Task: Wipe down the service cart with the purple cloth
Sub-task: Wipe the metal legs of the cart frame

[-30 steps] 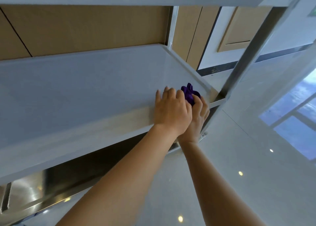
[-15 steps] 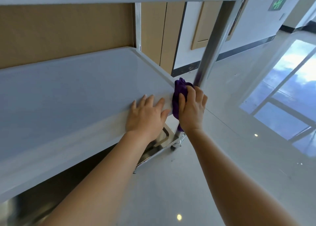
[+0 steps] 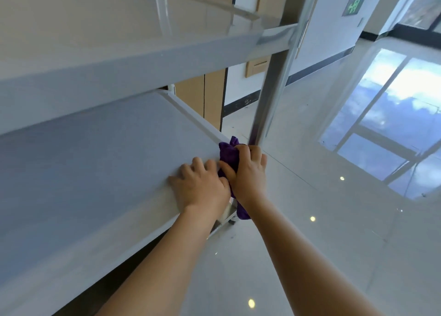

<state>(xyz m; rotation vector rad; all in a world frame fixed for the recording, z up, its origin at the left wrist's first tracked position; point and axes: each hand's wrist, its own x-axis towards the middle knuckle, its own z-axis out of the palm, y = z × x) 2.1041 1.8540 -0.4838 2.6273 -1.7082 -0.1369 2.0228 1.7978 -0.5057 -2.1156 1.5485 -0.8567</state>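
The purple cloth [image 3: 229,157] is soft and light, so it is best held bunched in the palm and pressed flat on the surface. It looks dark violet and crumpled, at the front right corner of the cart's middle shelf [image 3: 100,163], one end hanging below. The right hand [image 3: 248,172] grips it; the left hand [image 3: 199,186] rests beside, fingers probably only loosely bent

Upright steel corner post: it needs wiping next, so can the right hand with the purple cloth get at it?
Probably yes: the right hand gripping the purple cloth sits beside the upright steel corner post, nothing between.
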